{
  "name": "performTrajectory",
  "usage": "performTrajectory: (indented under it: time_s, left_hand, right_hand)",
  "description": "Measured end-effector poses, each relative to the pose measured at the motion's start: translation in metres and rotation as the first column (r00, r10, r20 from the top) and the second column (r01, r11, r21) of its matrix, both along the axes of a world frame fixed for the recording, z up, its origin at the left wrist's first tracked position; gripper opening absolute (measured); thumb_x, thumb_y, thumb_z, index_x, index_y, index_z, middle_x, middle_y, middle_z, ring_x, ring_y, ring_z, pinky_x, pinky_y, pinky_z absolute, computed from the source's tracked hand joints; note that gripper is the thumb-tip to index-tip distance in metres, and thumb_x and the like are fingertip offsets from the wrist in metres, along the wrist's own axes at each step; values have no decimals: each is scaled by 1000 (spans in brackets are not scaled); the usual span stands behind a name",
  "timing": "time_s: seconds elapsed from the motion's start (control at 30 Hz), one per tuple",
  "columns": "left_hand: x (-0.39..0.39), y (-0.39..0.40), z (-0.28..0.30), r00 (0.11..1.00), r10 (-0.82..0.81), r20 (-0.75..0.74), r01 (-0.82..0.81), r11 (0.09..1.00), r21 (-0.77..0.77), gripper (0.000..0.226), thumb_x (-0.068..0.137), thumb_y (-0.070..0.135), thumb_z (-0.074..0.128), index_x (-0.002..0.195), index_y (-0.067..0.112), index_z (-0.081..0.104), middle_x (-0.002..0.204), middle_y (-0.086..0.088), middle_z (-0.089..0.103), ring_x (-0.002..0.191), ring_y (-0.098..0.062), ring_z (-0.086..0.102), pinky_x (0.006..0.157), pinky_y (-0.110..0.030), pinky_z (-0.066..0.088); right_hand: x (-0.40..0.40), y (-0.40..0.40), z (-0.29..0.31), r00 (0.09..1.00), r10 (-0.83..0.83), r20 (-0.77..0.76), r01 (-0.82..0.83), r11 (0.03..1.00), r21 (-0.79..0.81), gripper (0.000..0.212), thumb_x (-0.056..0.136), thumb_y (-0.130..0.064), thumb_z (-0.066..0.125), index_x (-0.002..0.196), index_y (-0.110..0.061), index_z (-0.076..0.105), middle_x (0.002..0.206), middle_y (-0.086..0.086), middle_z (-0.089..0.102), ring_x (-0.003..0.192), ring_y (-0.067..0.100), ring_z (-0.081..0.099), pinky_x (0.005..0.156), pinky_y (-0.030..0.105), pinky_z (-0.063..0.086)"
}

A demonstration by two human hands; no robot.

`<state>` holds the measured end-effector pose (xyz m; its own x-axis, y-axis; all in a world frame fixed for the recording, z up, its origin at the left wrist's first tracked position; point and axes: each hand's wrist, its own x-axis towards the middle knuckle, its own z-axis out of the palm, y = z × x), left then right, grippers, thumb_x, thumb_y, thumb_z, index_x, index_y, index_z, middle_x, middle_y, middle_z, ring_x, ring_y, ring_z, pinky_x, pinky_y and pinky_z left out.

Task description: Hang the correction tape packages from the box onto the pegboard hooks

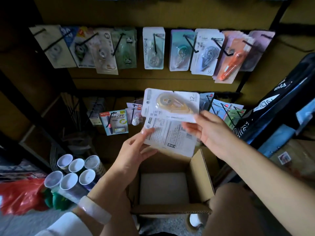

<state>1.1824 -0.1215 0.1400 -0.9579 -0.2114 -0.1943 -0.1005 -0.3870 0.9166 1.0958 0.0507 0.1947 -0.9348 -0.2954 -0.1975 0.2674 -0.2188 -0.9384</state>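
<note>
My right hand (210,129) pinches a white correction tape package (170,103) with a yellow dispenser, held flat above the box and in front of the lower pegboard row. Just below it, my left hand (134,150) holds a small stack of the same packages (170,135), printed backs facing me. An open cardboard box (201,178) sits under both hands, its pale bottom showing. The upper pegboard row (154,48) carries several hooks full of correction tape packages.
The lower hooks hold more stationery packages (115,121) to the left and right of my hands. Several rolls with white ends (75,172) and a red plastic bag (20,193) stand at the lower left. A dark printed bag (279,108) hangs at the right.
</note>
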Motion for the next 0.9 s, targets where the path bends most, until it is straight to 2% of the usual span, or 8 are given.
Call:
performTrajectory:
  time_s: [0.13,0.23,0.33,0.43,0.6,0.7,0.77,0.9]
  left_hand:
    - [-2,0,3,1000,-30,6,30,992,-121,50,79,45,56,119,16,64,117,-6,68,117,-19,58,99,-44,48]
    - [-7,3,11,998,46,-40,-51,989,-141,49,79,41,55,111,5,66,110,-9,71,108,-22,64,96,-41,50]
    - [-10,2,19,985,114,-128,-129,985,-119,40,79,33,54,97,0,69,96,-11,74,92,-20,70,84,-29,56]
    - [-10,-7,28,984,45,-171,-86,967,-240,39,80,29,55,96,-4,69,96,-14,74,91,-23,70,81,-25,56]
    - [-11,-16,44,974,-89,-209,3,924,-381,28,83,20,55,97,2,71,93,-1,75,86,-12,71,69,-15,53]
    - [-14,-16,45,974,-74,-216,-16,922,-387,31,80,26,54,88,3,72,89,-3,76,83,-12,71,70,-17,54]
    - [-16,-15,44,977,-51,-205,-31,926,-375,40,82,32,50,86,-1,72,90,-8,75,87,-18,70,77,-25,56]
    - [-20,-10,46,986,-26,-165,-37,929,-368,47,87,34,45,91,-5,71,94,-11,75,93,-25,69,83,-28,56]
  right_hand:
    - [18,-11,-12,981,161,106,-149,983,-112,22,96,0,40,111,-4,55,100,15,68,74,20,72,62,20,57]
    - [29,-18,-26,965,231,122,-225,973,-61,23,93,1,45,111,-6,58,103,13,69,82,21,71,66,23,58]
    - [33,-16,-35,949,301,98,-304,953,18,19,91,-2,50,104,-5,62,99,12,72,86,20,70,70,26,58]
    - [24,-10,-25,964,256,69,-259,965,36,16,88,-5,54,98,-12,63,86,4,74,79,19,70,70,28,59]
    - [9,-3,-13,959,282,-15,-278,953,118,24,79,-19,59,102,-13,63,98,9,72,94,21,68,79,34,55]
    - [9,-6,-16,964,267,-16,-260,950,174,19,88,-14,56,104,-19,64,105,11,69,101,23,65,88,40,53]
    - [10,-7,-19,952,304,-27,-291,932,215,21,90,-14,55,106,-22,64,106,9,69,104,23,64,93,43,51]
    - [10,-8,-17,953,301,-22,-289,932,219,20,91,-13,53,106,-22,63,101,6,71,101,22,65,93,43,50]
